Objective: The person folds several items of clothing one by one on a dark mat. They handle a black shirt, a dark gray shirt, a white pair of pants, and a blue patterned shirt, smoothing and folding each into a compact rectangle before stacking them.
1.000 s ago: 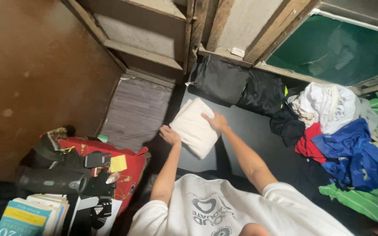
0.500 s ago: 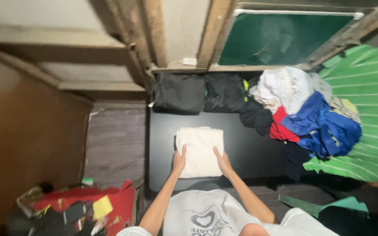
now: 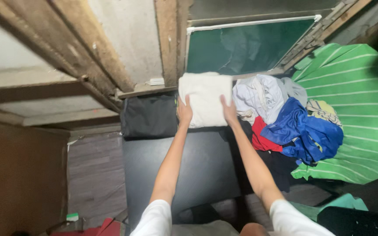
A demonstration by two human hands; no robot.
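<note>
Both hands are gripping a folded cream-white cloth by its near edge, left hand on the left side and right hand on the right, fingers wrapped up around it, arms stretched straight out. The cloth sits over the far edge of the black table, on top of a folded black garment that peeks out to its left. Just to the right there's a messy heap: a white piece, a blue one, and a bit of red. A green striped sheet lies further right, and a dark green board leans behind it all.
</note>
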